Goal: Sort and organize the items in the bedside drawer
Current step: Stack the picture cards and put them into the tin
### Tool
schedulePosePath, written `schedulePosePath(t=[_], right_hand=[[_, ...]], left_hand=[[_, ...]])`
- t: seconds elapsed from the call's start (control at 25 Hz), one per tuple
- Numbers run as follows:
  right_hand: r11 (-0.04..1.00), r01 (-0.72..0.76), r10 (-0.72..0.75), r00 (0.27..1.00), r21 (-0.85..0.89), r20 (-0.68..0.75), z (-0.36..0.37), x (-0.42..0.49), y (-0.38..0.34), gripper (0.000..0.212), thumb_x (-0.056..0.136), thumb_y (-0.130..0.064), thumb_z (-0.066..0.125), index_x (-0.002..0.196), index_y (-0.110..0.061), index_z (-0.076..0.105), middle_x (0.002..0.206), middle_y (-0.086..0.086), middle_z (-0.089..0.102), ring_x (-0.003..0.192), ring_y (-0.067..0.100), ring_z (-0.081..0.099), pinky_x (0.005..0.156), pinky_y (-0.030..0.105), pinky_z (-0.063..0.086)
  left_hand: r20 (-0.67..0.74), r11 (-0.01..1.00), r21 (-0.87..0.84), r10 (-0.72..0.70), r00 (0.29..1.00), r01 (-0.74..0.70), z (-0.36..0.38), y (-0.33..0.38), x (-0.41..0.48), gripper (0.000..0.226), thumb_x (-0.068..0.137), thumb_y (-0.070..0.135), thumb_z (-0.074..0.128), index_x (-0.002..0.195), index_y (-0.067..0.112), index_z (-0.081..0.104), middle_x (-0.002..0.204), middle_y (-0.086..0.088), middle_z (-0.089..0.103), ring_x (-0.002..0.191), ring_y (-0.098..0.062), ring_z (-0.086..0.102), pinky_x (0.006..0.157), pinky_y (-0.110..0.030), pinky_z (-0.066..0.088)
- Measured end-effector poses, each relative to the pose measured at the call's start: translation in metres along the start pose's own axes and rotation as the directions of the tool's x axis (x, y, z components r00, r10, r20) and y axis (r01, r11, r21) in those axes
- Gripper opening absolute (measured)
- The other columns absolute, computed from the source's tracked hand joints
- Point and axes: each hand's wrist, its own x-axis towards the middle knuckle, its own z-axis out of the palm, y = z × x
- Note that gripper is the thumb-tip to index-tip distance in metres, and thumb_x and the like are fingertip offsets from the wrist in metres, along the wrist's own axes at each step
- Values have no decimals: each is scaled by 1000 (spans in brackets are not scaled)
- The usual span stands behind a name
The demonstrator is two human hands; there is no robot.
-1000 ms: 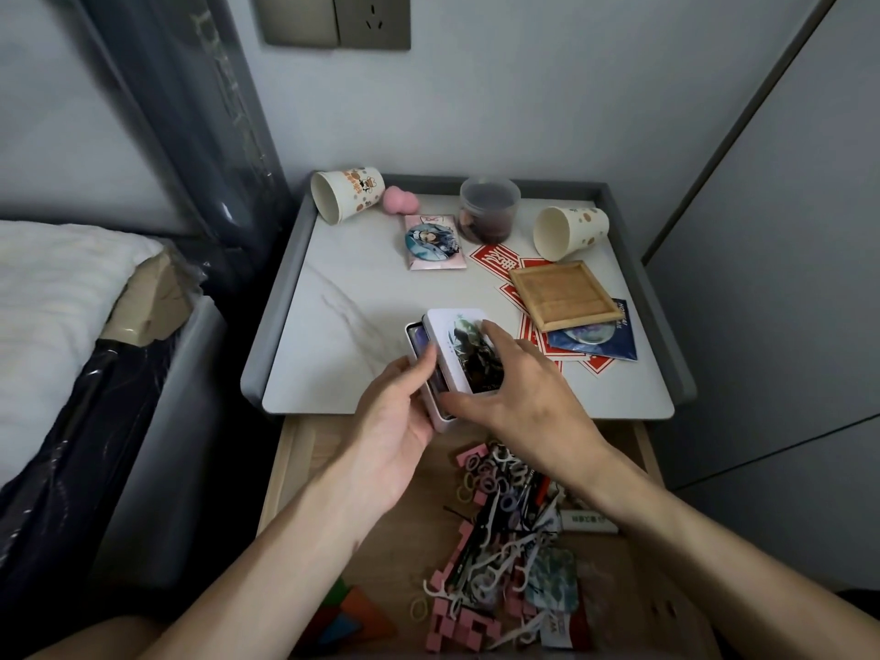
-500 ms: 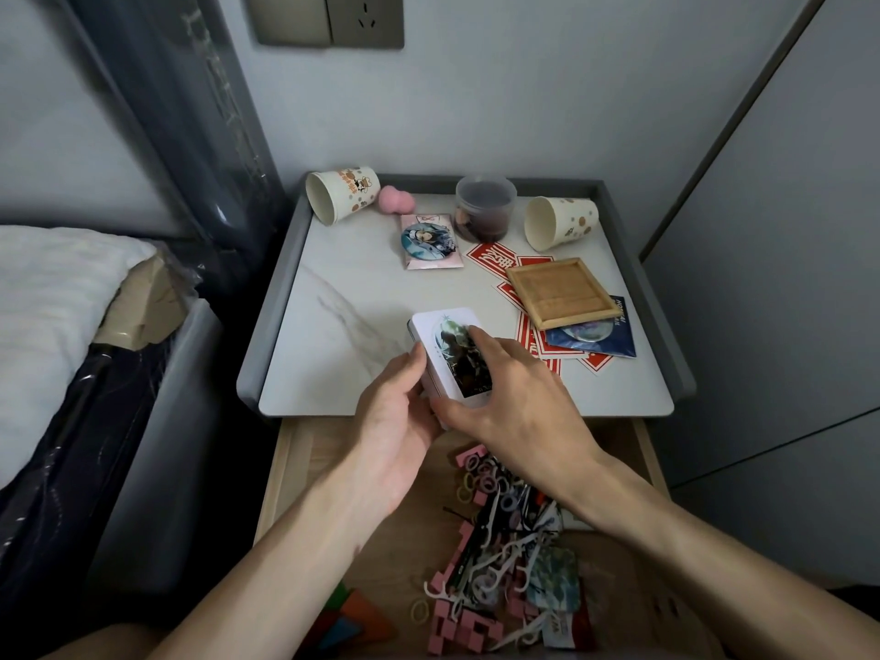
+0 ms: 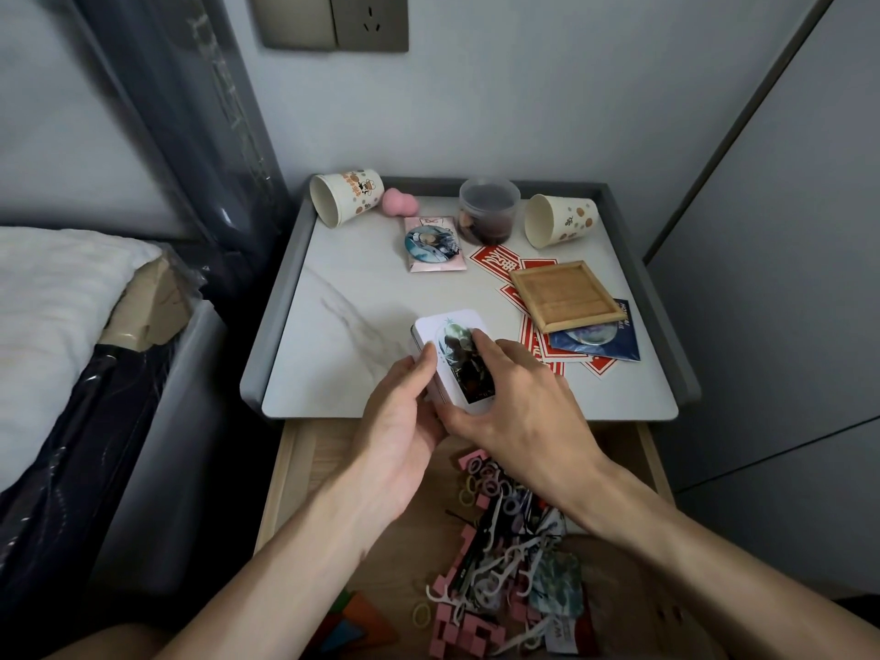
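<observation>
A small white tin (image 3: 455,357) with a dark picture on its lid sits at the front edge of the bedside table top (image 3: 362,307). My left hand (image 3: 405,426) grips its left side. My right hand (image 3: 519,407) holds it from the right, with fingers over the lid. The lid lies flush on the tin. Below, the open wooden drawer (image 3: 295,473) holds a heap of floss picks, hair ties and pink blocks (image 3: 490,554).
On the table top lie two tipped paper cups (image 3: 345,195) (image 3: 562,219), a pink sponge (image 3: 397,202), a clear jar (image 3: 488,212), a badge packet (image 3: 433,242), red cards (image 3: 495,262), a wooden tray (image 3: 564,292) and a blue packet (image 3: 597,340). A bed (image 3: 62,302) stands left.
The lid, offset from the tin's base a second ago, now sits flush on it. Both hands have stayed on the tin.
</observation>
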Motion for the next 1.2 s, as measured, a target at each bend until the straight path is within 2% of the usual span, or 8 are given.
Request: schedulePosePath(t=[0.2,0.32,0.4,0.48,0.68,0.88,1.0,1.2], right_hand=[[997,45,-40,996,-63,84,-3,-1,-3,81,85,-60,59,150,-21,30,127,0,53,111,24,60,90,38,52],[943,-123,60,976,308,208,-13,4,1,85,84,-56,66,152,-22,29,137,-5,54,121,12,56,97,27,48],[573,-421,204,904,703,376,-14,8,5,67,88,-42,68,144,-15,43,124,-3,66,109,10,65,90,21,52],[296,-566,209,824,770,526,-9,9,9,43,94,-33,63,124,-3,60,107,11,74,98,22,71,84,29,58],[495,-524,53,814,693,578,-21,13,14,36,93,-33,64,113,-4,65,98,15,75,87,30,73,75,30,59],[528,-500,27,818,687,575,-24,6,17,38,92,-33,65,116,-4,64,97,16,75,89,38,72,72,30,58],[375,-510,159,858,774,488,-8,-7,9,43,90,-34,66,118,-1,63,101,14,75,95,36,71,81,39,58],[293,-499,69,862,816,502,5,-19,-4,33,96,-27,59,120,-3,62,103,17,74,86,29,71,67,26,60]], left_hand=[[-65,994,83,80,995,-75,-3,-2,2,32,96,12,59,125,0,59,114,-16,71,100,-26,70,79,-38,60],[-71,995,32,99,993,-97,-4,3,1,31,96,10,56,124,-3,60,113,-19,70,99,-30,69,82,-40,59],[-55,993,-45,106,993,-108,-5,6,3,32,96,9,53,125,-4,58,116,-21,69,103,-34,67,83,-43,59],[-49,991,-27,128,991,-130,-8,7,6,37,94,8,52,129,-5,55,120,-24,66,113,-39,62,96,-53,50],[-153,866,452,312,938,-214,-22,32,12,41,92,40,62,115,6,62,101,-14,74,91,-32,71,72,-43,59],[42,241,956,456,889,-169,-33,38,11,75,87,73,45,77,3,68,66,-21,65,58,-37,62,49,-45,53],[-26,321,931,530,847,-172,-41,34,12,82,80,80,46,74,0,64,68,-24,64,58,-39,58,56,-53,51],[-122,439,892,467,876,-110,-50,30,2,72,89,66,50,76,-3,66,61,-18,65,40,-26,54,45,-32,42]])
